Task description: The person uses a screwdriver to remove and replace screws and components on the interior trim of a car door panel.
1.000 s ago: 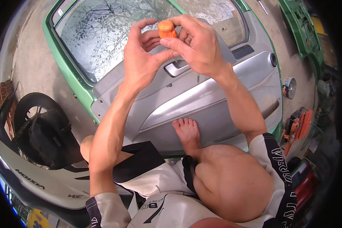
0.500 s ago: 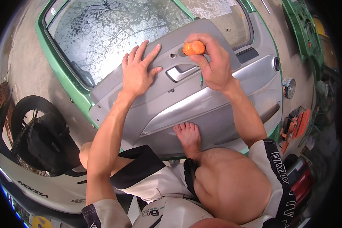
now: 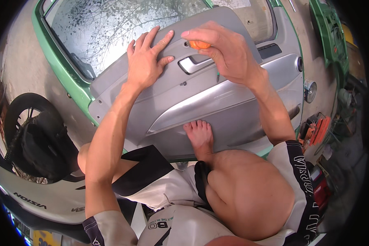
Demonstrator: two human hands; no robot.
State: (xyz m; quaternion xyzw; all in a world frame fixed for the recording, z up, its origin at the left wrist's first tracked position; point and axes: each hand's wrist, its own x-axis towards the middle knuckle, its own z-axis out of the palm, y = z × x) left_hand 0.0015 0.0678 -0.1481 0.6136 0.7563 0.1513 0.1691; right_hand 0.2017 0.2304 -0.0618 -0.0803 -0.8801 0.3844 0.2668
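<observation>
My left hand (image 3: 145, 65) rests with spread fingers on the upper part of the grey door trim panel (image 3: 221, 106), beside the window glass (image 3: 115, 28). My right hand (image 3: 233, 53) grips a stubby orange handle (image 3: 199, 44) over the panel, beside a small hole (image 3: 185, 44); the handle's lower end is hidden. Just below are the silver door release (image 3: 187, 65) and a slim green tool (image 3: 218, 77). My bare foot (image 3: 199, 135) lies on the lower panel.
The green door frame (image 3: 53, 61) surrounds the panel. A black wheel (image 3: 28, 102) and white scooter body are at left. Another green door (image 3: 328, 37), a round metal object (image 3: 310, 91) and orange tools (image 3: 317, 131) lie at right.
My left hand has let go of the orange handle and moved down-left onto the panel. My right hand has shifted right with the handle and tilted over it beside the hole.
</observation>
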